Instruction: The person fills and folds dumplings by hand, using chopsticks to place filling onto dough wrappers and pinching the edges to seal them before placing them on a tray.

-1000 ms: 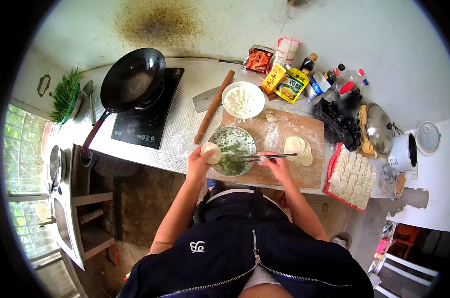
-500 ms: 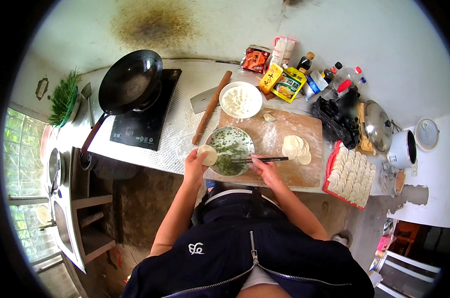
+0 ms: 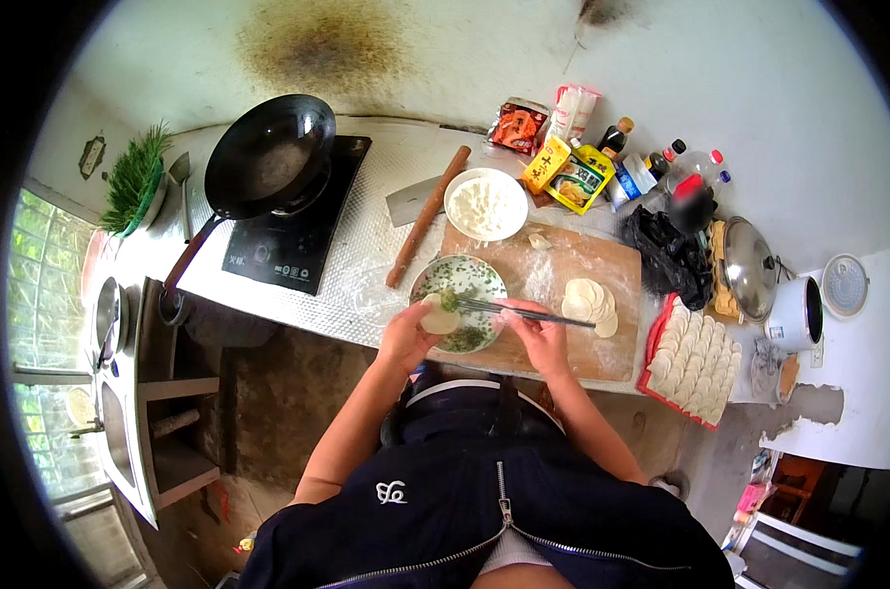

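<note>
Basically, L hand pinched a round wrapper over bowl, at its 8 o'clock; R hand gripped chopsticks, green filling at wrapper's 1 o'clock edge. Prob. best: dab centered, rim clean, wrapper lightly cupped.

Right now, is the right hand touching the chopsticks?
Touching. The head view shows the chopsticks gripped in the right hand, their ends showing on both sides.
</note>
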Demonstrator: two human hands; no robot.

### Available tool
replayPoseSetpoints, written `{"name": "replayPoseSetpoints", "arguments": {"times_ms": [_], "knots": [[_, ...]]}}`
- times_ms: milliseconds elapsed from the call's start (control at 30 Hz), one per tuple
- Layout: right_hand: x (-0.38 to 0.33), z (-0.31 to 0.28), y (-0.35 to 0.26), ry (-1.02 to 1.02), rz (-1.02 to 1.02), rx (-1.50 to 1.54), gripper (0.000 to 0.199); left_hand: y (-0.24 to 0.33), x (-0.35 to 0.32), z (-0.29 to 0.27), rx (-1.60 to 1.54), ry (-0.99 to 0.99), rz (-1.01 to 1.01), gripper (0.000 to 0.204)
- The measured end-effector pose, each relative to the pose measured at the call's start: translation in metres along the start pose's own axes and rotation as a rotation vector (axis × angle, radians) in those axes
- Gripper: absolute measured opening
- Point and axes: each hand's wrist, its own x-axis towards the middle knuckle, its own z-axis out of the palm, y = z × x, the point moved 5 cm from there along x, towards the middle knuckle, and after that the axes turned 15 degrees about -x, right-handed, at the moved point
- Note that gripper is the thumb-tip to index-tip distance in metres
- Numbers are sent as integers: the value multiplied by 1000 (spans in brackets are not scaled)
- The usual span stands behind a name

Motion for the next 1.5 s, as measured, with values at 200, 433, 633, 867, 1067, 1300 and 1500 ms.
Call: {"name": "replayPoseSetpoints", "arguments": {"times_ms": [200, 433, 633, 867, 1067, 1300, 1500], "knots": [[-15, 29, -76, -196, -638, -733, 26, -5, 3, 3, -37, -27, -19, 37], [-17, 26, -91, -261, -682, -721, 23, -4, 6, 2, -67, -35, -8, 36], [-4, 3, -66, -30, -320, -320, 15, 1, -3, 17, -113, -114, -24, 38], [13, -1, -17, 57, 214, 406, 19, 0, -10, 29, -110, -188, -73, 40], [12, -9, 5, 121, 338, 449, 25, 0, -11, 31, -98, -190, -73, 40], [12, -2, 9, 10, 287, 289, 23, -3, -11, 29, -44, -161, -96, 40], [13, -10, 3, 49, 338, 486, 21, -2, -11, 29, -70, -167, -87, 40]]}}
